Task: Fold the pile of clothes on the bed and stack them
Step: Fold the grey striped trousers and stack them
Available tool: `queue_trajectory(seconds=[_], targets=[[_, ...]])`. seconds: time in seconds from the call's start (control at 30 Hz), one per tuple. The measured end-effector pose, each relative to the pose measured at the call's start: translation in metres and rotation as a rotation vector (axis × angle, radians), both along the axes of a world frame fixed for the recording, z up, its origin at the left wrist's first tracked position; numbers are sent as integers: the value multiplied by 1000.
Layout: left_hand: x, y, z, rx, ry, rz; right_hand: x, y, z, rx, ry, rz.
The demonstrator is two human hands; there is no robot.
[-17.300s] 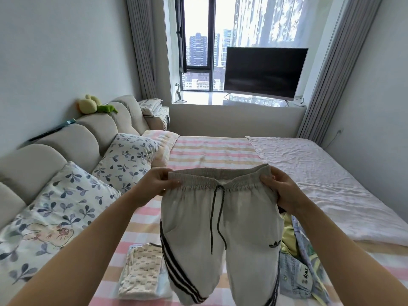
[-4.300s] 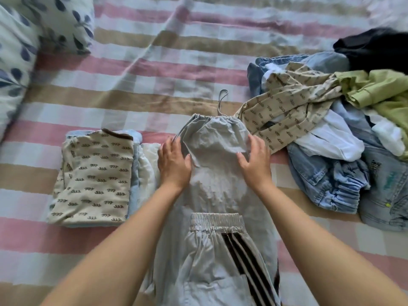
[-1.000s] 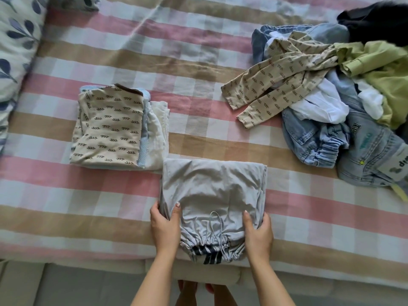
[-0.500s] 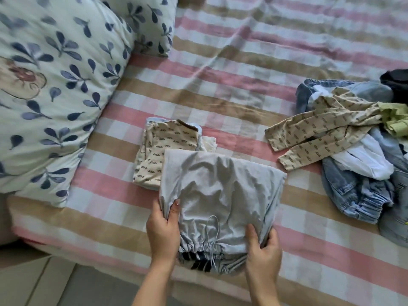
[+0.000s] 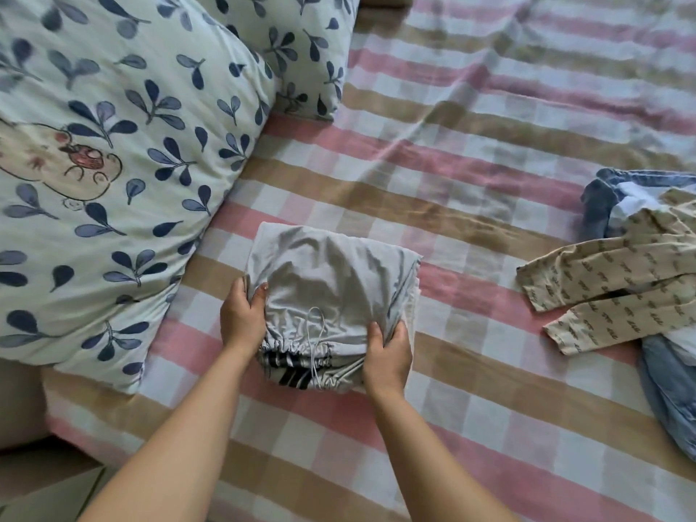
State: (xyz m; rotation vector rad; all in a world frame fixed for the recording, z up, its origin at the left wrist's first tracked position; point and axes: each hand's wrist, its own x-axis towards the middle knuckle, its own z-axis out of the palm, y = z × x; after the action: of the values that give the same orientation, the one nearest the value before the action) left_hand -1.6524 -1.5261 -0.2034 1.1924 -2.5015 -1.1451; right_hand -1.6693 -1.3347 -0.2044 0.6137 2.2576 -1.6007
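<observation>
Two hands are closed on the folded grey trousers, one at each side of the near end. By the left hand the left edge is pinched, with the thumb on top and the fingers tucked below. By the right hand the right near corner is gripped in the same way. The gathered waistband with its white drawstring is turned toward the person, and dark stripes are seen under it. The trousers are laid on the checked sheet, just beside the leaf-print pillow, and a narrow strip of pale cloth is shown under their right edge. Half a second ago the patterned folded stack was still seen at their left; now it is covered fully. The unfolded pile is left well apart on the right.
</observation>
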Motion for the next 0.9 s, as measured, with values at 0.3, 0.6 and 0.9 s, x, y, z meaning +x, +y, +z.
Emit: queue_trajectory(seconds=[0.3, 0.6, 0.9], targets=[[-34, 42, 11, -509, -65, -584, -29, -13, -5, 619, 552, 672], [-38, 43, -19, -428, -126, -489, -48, -3, -41, 598, 212, 934], [-110, 216, 41, -128, 311, -804, -71, 127, 32, 462, 554, 320]])
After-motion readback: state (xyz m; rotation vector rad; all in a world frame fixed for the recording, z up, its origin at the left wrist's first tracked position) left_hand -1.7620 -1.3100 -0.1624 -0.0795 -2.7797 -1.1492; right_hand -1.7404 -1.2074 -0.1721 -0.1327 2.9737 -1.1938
